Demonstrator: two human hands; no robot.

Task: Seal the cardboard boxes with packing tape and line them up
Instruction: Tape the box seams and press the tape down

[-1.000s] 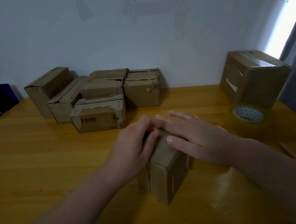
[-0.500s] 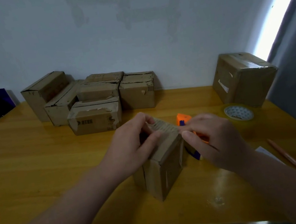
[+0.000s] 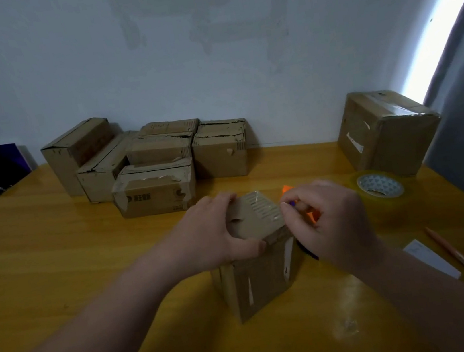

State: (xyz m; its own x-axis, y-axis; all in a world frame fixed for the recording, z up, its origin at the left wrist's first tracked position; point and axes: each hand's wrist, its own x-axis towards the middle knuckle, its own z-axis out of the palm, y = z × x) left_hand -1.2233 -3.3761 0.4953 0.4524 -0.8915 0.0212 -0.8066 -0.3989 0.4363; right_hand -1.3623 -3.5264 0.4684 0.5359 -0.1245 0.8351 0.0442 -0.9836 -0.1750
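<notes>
Orange tool (image 3: 286, 190) mostly hidden behind right hand (image 3: 331, 221) (identity unclear).

Matt corrugated cardboard box (image 3: 258, 280); glossy wooden table (image 3: 57, 262); shiny clear tape roll (image 3: 380, 188).

Small cardboard box (image 3: 258, 280) upright at counter centre, corner toward camera, top closed, glossy tape strip across it. Left hand (image 3: 212, 233) grips top; right hand (image 3: 331, 221) pinches orange tool (image 3: 287, 189) at top's right edge. Several worn boxes (image 3: 155, 192) clustered back left. Larger taped box (image 3: 387, 134) back right, tape roll (image 3: 380, 188) flat just before it.
</notes>
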